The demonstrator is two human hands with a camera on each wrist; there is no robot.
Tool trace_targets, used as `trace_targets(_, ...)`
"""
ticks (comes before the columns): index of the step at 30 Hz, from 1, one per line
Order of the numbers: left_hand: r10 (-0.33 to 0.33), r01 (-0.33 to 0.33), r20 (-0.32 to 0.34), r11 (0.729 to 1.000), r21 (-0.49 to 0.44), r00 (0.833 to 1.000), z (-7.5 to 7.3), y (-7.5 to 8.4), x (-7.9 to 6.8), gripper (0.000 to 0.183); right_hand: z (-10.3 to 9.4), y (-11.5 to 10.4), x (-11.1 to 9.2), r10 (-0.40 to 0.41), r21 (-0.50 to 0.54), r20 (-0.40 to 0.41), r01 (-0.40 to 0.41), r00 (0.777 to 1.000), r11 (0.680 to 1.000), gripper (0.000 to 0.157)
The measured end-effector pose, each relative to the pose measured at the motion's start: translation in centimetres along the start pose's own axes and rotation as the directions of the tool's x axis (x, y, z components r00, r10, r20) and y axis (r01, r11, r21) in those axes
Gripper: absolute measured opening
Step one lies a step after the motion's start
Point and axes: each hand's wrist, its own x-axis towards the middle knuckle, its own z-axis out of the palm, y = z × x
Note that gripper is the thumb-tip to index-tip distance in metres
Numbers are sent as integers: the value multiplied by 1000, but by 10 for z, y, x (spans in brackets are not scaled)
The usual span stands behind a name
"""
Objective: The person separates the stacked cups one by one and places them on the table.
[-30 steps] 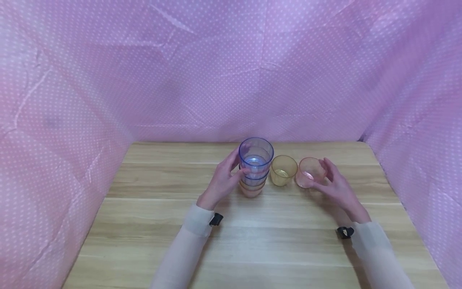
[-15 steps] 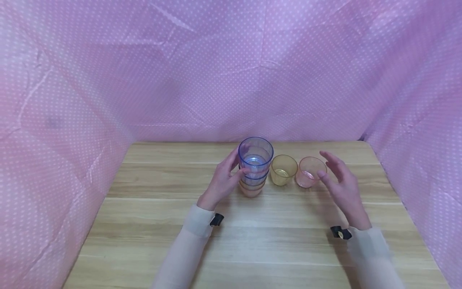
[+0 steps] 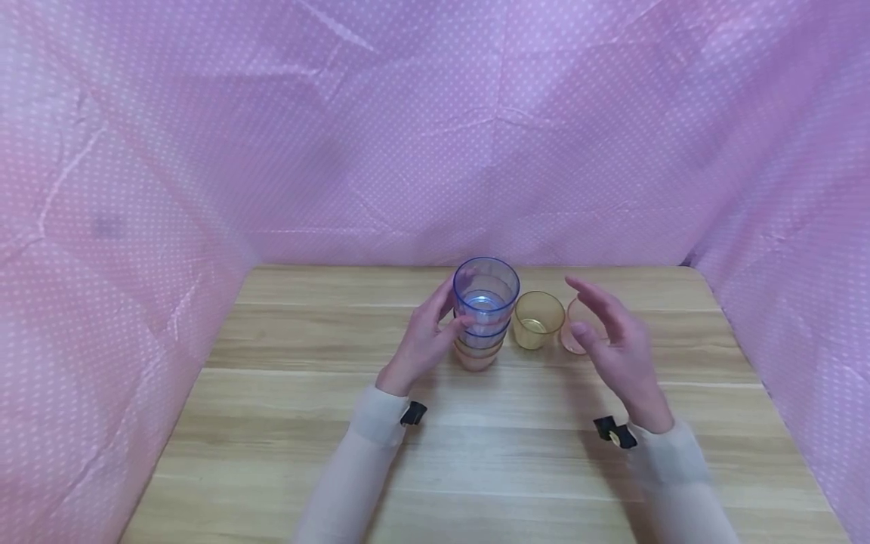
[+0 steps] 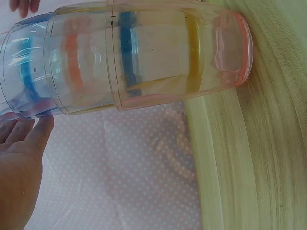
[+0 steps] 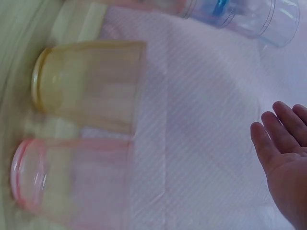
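Note:
A stack of nested clear plastic cups [image 4: 153, 52] stands on the table, blue on top and orange-pink at the bottom. Around the upper part of this stack, near the top blue cup [image 3: 486, 304], my left hand [image 3: 424, 341] grips with thumb and fingers on opposite sides. Just right of the stack sits a single yellow cup [image 3: 537, 321], upright. Beside that is a pink cup [image 3: 573, 338], partly hidden in the head view by my right hand [image 3: 621, 351]. The right hand holds nothing; in the right wrist view its fingers are spread, away from the yellow and pink cups.
The cups stand toward the far side of a light wooden table [image 3: 503, 453]. A pink-purple dotted cloth [image 3: 381, 151] hangs behind the table and along both sides. A black strap piece [image 3: 615, 433] sits at the right wrist, another at the left.
My right hand has let go of the pink cup, risen and shifted left over it. The left hand keeps its hold on the stack, and the cups have stayed in place.

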Motion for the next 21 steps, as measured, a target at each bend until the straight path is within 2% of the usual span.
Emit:
trace_targets(10,1,-1,-5,1000,0,1000,-1,-2,3,85,26,-3,14,-21,83,38,18,999,996,57)
trace_targets(16,8,-8,-8,1000,4,1000,-2,-4,5,85,40,-5,21,47,98,87,-56,995,994,57)
trace_targets(21,-1,1,-9,1000,2,1000,-3,-5,6,86,49,-2,28,87,76,122,-97,989,992,65)
